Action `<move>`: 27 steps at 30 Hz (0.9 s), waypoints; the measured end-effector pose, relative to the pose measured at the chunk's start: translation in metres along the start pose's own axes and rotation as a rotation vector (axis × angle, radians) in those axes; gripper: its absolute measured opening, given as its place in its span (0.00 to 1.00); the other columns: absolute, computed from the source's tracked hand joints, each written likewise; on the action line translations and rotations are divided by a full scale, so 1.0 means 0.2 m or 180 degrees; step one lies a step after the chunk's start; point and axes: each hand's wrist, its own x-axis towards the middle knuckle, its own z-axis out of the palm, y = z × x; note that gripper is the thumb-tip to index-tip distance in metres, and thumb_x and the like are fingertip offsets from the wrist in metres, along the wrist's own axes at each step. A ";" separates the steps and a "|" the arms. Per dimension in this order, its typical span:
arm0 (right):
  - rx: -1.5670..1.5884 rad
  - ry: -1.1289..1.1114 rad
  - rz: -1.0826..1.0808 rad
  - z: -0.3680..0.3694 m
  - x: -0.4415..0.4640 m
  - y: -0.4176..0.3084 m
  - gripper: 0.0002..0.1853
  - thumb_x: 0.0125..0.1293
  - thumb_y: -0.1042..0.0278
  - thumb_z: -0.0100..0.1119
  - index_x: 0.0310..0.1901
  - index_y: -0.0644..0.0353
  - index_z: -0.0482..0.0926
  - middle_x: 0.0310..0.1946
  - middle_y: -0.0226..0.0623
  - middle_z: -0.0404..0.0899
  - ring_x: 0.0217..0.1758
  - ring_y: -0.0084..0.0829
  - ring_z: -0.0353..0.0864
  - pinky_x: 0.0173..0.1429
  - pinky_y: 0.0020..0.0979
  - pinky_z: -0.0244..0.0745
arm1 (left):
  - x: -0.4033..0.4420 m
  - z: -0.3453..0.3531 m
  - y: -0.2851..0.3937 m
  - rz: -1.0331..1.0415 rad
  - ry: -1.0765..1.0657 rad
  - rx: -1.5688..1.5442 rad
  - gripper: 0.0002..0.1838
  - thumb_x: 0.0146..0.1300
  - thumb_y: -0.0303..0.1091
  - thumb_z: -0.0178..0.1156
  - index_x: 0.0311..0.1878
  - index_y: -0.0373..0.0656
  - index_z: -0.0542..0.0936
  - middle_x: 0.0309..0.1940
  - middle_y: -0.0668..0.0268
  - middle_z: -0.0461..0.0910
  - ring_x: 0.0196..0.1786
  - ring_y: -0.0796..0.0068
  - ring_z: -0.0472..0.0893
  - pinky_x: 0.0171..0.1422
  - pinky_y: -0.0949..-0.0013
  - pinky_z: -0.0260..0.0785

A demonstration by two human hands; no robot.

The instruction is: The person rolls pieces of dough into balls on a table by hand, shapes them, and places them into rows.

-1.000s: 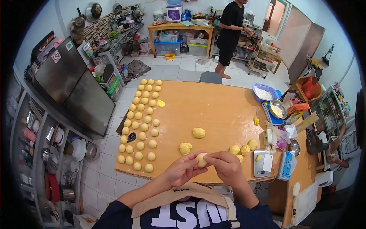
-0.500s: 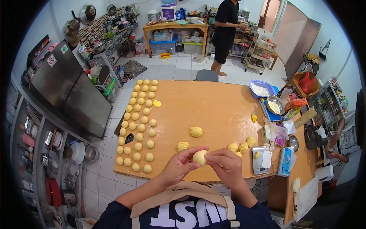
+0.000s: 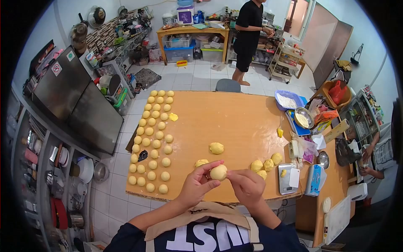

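Above the near edge of the table, my left hand (image 3: 198,181) holds a smooth pale-yellow dough ball (image 3: 218,172) between thumb and fingers. My right hand (image 3: 248,186) has its fingertips pinched together at the ball's right side. Just behind my left hand lies a rough dough lump (image 3: 201,162), partly covered by it. Farther back is another dough lump (image 3: 216,148), alone on the wood. To the right, several uneven dough pieces (image 3: 268,164) sit in a cluster. Many round dough balls (image 3: 166,162) stand in rows along the left side.
A flattened dough scrap (image 3: 173,116) lies beside the rows. On the right are a scale (image 3: 288,179), a blue tissue pack (image 3: 315,178), a metal bowl (image 3: 304,117) and a purple flour basin (image 3: 289,100). One person (image 3: 247,38) stands behind the table; another's arm (image 3: 369,153) shows at far right.
The dough ball has shifted slightly left and down and shows more of its surface. My right hand's fingers have drawn a little lower and left. The standing person's hands have moved slightly.
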 end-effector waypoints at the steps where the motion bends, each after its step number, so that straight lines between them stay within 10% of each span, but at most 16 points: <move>1: 0.0051 0.0119 0.0152 0.01 0.01 -0.02 0.14 0.54 0.83 0.70 0.42 0.61 0.86 0.34 0.41 0.85 0.32 0.34 0.86 0.36 0.29 0.80 | 0.00 -0.01 0.00 0.0099 -0.0065 0.0051 0.30 0.64 0.19 0.63 0.70 0.38 0.67 0.71 0.57 0.67 0.70 0.68 0.70 0.76 0.61 0.61; 9: 0.0265 -0.0517 0.0025 -0.04 0.09 -0.01 0.14 0.53 0.84 0.66 0.42 0.60 0.85 0.36 0.39 0.84 0.36 0.36 0.85 0.37 0.30 0.80 | 0.04 0.01 0.01 0.0519 -0.0141 -0.0388 0.27 0.70 0.26 0.59 0.71 0.40 0.66 0.69 0.59 0.70 0.69 0.69 0.72 0.73 0.65 0.67; 12: 0.0006 -0.0811 -0.0153 -0.03 0.08 0.03 0.16 0.54 0.82 0.64 0.45 0.60 0.85 0.40 0.40 0.84 0.39 0.37 0.85 0.38 0.31 0.81 | 0.07 -0.11 -0.03 -0.1482 -0.0236 -0.2522 0.23 0.76 0.34 0.53 0.70 0.40 0.66 0.66 0.58 0.72 0.68 0.66 0.73 0.73 0.63 0.69; 27: -0.0239 -0.0193 0.0229 0.06 0.10 -0.07 0.13 0.53 0.79 0.69 0.42 0.60 0.85 0.32 0.38 0.83 0.34 0.35 0.83 0.37 0.33 0.78 | 0.05 -0.12 0.03 -0.0940 -0.0066 -0.1334 0.20 0.75 0.31 0.53 0.67 0.38 0.69 0.63 0.61 0.74 0.64 0.70 0.76 0.73 0.64 0.70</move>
